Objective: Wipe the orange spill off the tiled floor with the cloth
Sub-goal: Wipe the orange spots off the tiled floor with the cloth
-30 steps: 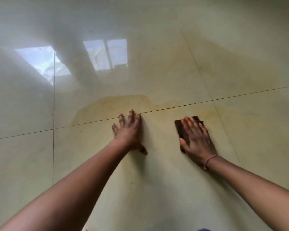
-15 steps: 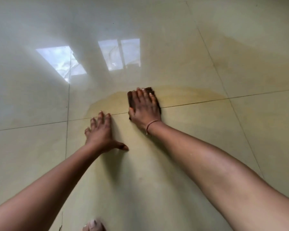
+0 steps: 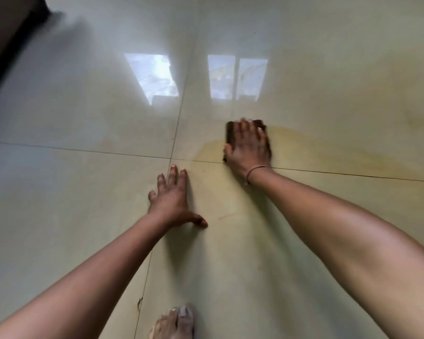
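Glossy floor tiles (image 3: 304,241) look slippery, so press your right hand (image 3: 249,148), fingers flat on the soft brown cloth (image 3: 230,130), across the orange spill (image 3: 316,148) while your left hand (image 3: 171,199) braces, fingers spread.

Left hand (image 3: 173,200): flat, palm down, fingers spread, thumb out to the side.
Right hand (image 3: 249,149): flat, palm down, fingers together and blurry, farther out than the left.
Right wrist: thin band around it.
Arms: both bare and stretched forward.
Foot (image 3: 174,324): bare toes at the bottom edge.
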A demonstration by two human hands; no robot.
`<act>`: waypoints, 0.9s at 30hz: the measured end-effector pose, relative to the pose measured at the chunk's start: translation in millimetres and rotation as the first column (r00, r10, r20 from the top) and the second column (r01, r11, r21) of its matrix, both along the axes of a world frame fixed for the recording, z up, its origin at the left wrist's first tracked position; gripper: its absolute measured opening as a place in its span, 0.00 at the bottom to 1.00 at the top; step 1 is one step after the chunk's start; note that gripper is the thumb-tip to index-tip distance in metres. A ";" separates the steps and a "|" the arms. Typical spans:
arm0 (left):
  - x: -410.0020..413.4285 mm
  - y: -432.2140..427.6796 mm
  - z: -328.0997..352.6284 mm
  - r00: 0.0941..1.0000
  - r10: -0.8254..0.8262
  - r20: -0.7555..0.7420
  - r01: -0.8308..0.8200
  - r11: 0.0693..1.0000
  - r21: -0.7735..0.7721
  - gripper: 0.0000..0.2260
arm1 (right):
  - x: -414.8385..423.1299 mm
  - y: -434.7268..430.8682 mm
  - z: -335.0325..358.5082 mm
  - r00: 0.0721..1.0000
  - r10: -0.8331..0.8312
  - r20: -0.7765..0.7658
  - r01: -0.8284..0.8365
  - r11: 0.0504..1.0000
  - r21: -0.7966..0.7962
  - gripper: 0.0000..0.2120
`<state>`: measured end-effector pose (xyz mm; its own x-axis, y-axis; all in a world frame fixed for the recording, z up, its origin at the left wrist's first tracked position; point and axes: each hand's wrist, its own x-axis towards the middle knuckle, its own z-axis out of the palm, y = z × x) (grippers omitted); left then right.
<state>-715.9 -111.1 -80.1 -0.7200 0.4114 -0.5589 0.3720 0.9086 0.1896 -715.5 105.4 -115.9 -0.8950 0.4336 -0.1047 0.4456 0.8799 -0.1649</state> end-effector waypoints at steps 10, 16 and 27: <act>6.3 2.0 7.6 1.000 -0.009 -0.006 0.008 1.000 -0.006 0.64 | 92.6 -28.7 -1.8 0.817 0.569 0.091 -0.569 0.822 -0.031 0.34; 31.1 62.5 17.5 0.971 -0.237 -0.032 0.238 0.971 0.025 0.62 | 147.3 25.6 -2.0 0.995 0.074 0.066 -0.073 0.997 -0.029 0.34; 92.3 158.1 7.4 0.901 -0.431 0.059 0.428 0.902 0.050 0.63 | 256.3 86.8 -2.7 0.994 -0.099 0.039 0.099 0.995 -0.004 0.34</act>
